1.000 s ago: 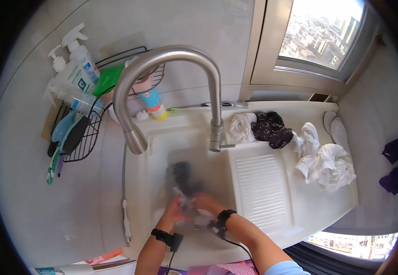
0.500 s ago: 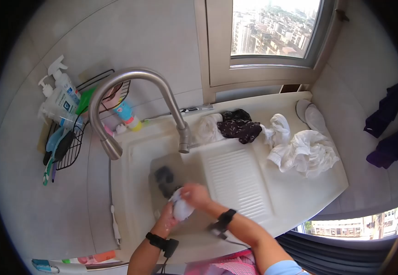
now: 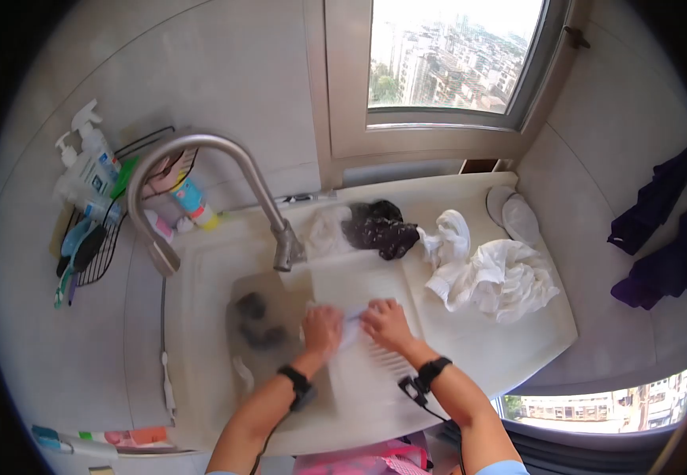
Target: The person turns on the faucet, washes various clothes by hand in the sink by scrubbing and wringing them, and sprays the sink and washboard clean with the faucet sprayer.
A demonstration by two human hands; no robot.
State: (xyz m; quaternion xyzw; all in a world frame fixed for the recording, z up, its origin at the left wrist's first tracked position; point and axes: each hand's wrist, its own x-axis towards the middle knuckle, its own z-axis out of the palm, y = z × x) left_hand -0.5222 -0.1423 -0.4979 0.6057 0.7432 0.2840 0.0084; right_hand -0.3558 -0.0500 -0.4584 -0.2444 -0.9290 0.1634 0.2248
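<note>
A small white cloth (image 3: 351, 328), blurred by motion, is stretched between my two hands over the left edge of the ribbed washboard (image 3: 391, 362). My left hand (image 3: 323, 329) closes on its left end, beside the water-filled basin. Gripping the right end, my right hand (image 3: 387, 323) is above the ribs. Whether the cloth touches the board I cannot tell. Dark fabric pieces (image 3: 259, 323) lie under water in the basin (image 3: 201, 356), and a white strip (image 3: 243, 372) is there too.
A curved faucet (image 3: 258, 180) arches over the basin. Dark patterned cloth (image 3: 383, 229), crumpled white garments (image 3: 502, 277) and pale slippers (image 3: 515, 215) lie on the sink's back and right. Bottles (image 3: 90, 174) and brushes (image 3: 89, 249) crowd a wire rack at left. A toothbrush (image 3: 167, 384) lies along the left rim.
Both hands moved right from over the basin to the washboard, carrying the white cloth, which is now stretched between them. The camera view shifted; the dark pieces spread in the water.
</note>
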